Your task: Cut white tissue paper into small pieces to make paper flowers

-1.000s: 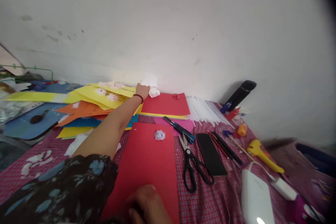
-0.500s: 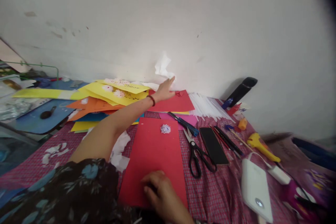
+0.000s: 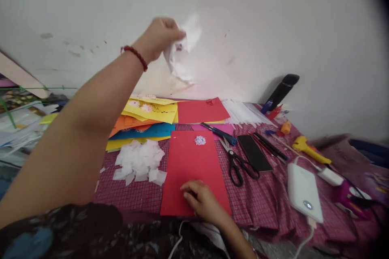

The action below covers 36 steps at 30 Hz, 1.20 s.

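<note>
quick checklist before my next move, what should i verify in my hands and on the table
1. Tissue gripped by the left hand: ok, held up in the air.
2. Red sheet lying flat: ok, it looks flat.
3. Right hand pressing the sheet: cannot tell, it may be resting or just above.
4. Paper ball on the sheet: ok, near its far edge.
5. Scissors closed: not ok, blades slightly parted.
6. Glue gun cool: cannot tell.

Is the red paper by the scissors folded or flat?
Flat: the red paper lies spread on the checked cloth, no fold showing.
</note>
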Each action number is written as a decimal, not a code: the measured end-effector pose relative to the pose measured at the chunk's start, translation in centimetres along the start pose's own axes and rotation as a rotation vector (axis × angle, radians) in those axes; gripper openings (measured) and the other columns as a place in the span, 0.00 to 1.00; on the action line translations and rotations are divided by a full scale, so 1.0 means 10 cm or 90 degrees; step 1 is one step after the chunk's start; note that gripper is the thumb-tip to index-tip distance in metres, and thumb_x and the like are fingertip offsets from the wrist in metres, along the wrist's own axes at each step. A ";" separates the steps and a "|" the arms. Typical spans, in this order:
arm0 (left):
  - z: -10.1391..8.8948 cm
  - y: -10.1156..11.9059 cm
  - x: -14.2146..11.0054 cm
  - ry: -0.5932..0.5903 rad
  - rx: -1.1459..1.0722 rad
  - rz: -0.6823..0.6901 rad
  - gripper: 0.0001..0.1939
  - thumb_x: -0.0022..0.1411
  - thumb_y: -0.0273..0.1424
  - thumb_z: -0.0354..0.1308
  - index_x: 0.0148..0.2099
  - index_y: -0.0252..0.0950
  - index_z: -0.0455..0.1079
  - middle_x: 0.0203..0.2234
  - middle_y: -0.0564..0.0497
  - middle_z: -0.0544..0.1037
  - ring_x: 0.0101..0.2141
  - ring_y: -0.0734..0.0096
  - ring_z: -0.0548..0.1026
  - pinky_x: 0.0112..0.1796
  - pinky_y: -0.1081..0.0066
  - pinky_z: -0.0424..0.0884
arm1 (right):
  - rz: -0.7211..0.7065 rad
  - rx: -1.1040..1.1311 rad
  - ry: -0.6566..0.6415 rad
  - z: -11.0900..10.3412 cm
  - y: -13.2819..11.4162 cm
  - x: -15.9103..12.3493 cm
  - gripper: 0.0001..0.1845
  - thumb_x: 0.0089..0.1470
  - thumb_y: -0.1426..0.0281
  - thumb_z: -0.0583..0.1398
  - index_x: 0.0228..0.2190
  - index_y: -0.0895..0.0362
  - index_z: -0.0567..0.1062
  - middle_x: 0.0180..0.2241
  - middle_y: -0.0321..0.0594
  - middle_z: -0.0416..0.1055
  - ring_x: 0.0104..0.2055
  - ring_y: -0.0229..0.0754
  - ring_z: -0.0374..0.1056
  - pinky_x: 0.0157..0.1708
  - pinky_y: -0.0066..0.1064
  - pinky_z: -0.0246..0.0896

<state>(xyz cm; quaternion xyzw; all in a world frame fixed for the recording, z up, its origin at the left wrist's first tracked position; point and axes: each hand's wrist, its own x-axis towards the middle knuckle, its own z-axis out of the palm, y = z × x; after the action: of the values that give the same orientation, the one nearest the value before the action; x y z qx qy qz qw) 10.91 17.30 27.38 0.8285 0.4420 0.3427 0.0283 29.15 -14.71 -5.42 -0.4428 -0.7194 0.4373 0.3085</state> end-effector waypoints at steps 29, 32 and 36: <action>1.81 -0.13 -1.77 -0.324 0.273 -0.008 0.20 0.70 0.42 0.50 0.44 0.35 0.78 0.37 0.37 0.82 0.41 0.50 0.81 0.33 0.65 0.70 | -0.205 0.806 0.467 -1.23 -0.66 1.43 0.18 0.70 0.67 0.50 0.29 0.54 0.71 0.17 0.26 0.59 0.20 0.34 0.59 0.38 0.31 0.71; 1.98 -0.11 -1.45 -0.281 0.284 -0.010 0.25 0.74 0.41 0.42 0.48 0.31 0.76 0.39 0.34 0.82 0.43 0.50 0.81 0.36 0.64 0.69 | -0.240 0.640 0.514 -1.12 -0.65 1.31 0.19 0.66 0.55 0.56 0.27 0.54 0.70 0.16 0.25 0.55 0.19 0.34 0.54 0.39 0.33 0.70; 2.04 -0.09 -0.95 -0.239 0.285 0.050 0.25 0.76 0.42 0.39 0.54 0.34 0.74 0.48 0.36 0.80 0.51 0.54 0.77 0.45 0.63 0.67 | -0.267 0.474 0.574 -0.96 -0.63 1.12 0.28 0.59 0.45 0.59 0.20 0.52 0.64 0.17 0.27 0.54 0.21 0.35 0.54 0.42 0.36 0.68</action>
<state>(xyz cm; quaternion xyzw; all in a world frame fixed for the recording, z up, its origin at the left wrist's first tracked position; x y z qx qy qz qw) 18.83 15.88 6.28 0.8796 0.4610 0.0785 -0.0870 30.16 -2.53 5.04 -0.2958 -0.3889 0.3592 0.7951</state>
